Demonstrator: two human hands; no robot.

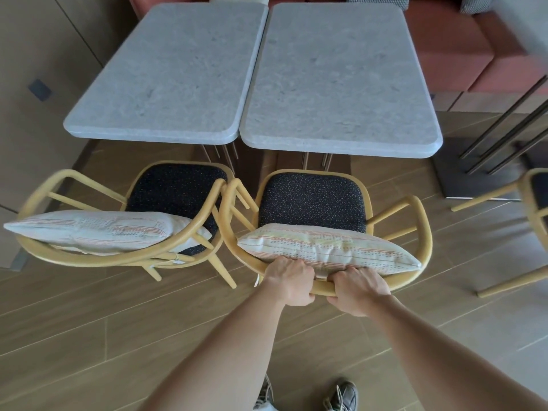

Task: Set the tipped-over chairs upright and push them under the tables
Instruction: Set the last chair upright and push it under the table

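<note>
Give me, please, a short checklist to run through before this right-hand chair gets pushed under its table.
1. Chair upright: ok. The right chair stands on its legs, seat facing up.
2. Grip: ok. Left hand and right hand both wrap its back rail.
3. Lined up with the right table: ok, roughly centred.
4. Side clearance: not ok. Its arm crosses the arm of the left chair; whether they touch, cannot tell.
5. Cushion secure: cannot tell; it leans against the backrest.
6. Space under the table: cannot tell, only the tops of the legs show.

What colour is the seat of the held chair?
Black with small light specks, seen in the head view.
</note>
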